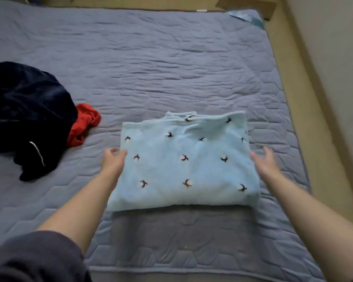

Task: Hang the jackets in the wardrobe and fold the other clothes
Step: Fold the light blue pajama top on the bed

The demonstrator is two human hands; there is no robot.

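A light blue garment [183,159] with small dark bird figures lies folded into a rectangle on the bed. My left hand [113,160] is at its left edge, fingers loosely curled and touching the cloth. My right hand [266,162] is at its right edge, fingers spread and blurred. At the far left lies a crumpled dark navy garment [27,115] with a white stripe. A red garment [84,124] pokes out from beside it.
The bed has a blue-grey quilted cover [151,68] with wide bare room behind the folded garment. A beige floor strip [314,98] and a wall run along the right side. A cardboard piece [251,5] lies beyond the bed's far right corner.
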